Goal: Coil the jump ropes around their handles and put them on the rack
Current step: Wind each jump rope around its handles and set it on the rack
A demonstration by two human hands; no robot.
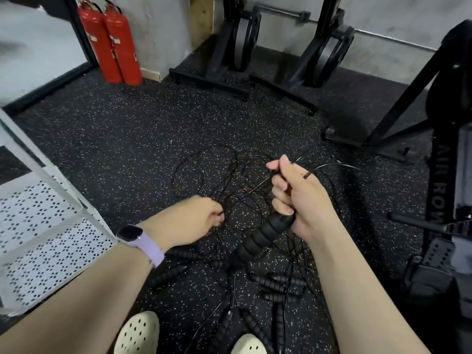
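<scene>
Two red fire extinguishers stand side by side against the far wall, and to their right two black upright machines with round housings rest on long floor feet. A third black machine fills the right edge. At the left, a white rack with a perforated shelf stands just beside the person's left arm.

On the speckled black floor lies a tangle of thin black jump ropes, their loops overlapping so that single cords cannot be followed. At least seven ribbed black handles lie among them near the two pale perforated shoes; an exact count cannot be told.

The right hand grips one ribbed handle, fingers curled tight round its upper end, with cord running up through the fist. The left hand, a lilac-strapped watch on its wrist, reaches into the tangle, its fingers bent onto a cord, though the grasp itself is hidden.
</scene>
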